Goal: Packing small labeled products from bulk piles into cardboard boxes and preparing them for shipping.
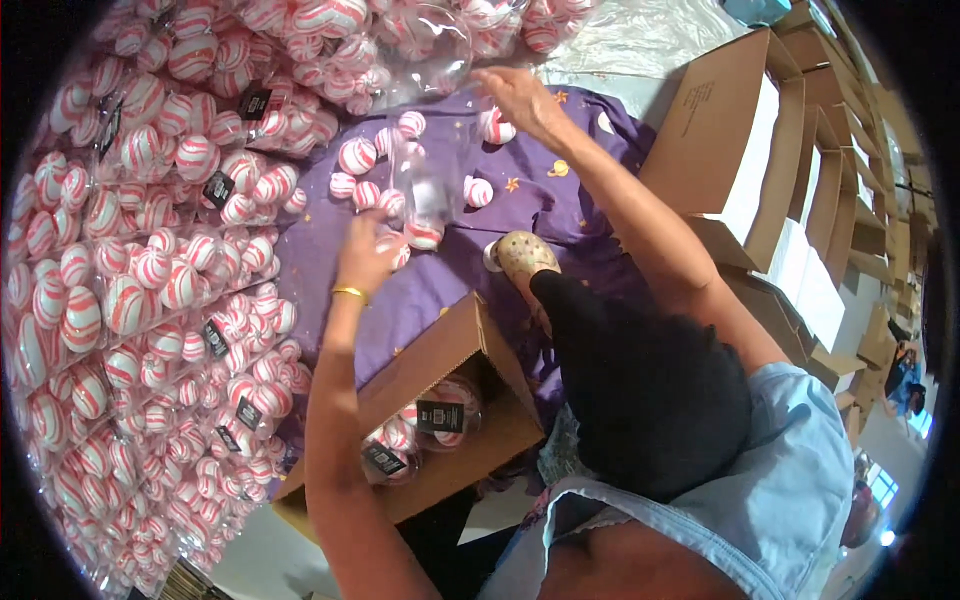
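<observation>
"Over the purple cloth (440, 285), what's there?"

"The left hand (368, 258), blurred, is beside a striped ball (399, 254); I can't tell whether it grips. Farther right, the right hand (520, 100) has its fingers at the edge of a clear plastic package (430, 195); whether they pinch it is unclear. The package lies between both hands, with a ball at its near end."

"What could go wrong?"

"If the thin plastic sags, that ball might slip out. Loose balls (357, 156) could roll if the foot (527, 255) nudges them. Nearer, a forearm might knock the open cardboard box (430, 360), spilling its filled packages (449, 415)."

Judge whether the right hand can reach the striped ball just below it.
Probably yes: the striped ball lies near the right hand with nothing apparent between, though the fingertips seem to touch clear plastic.
</observation>
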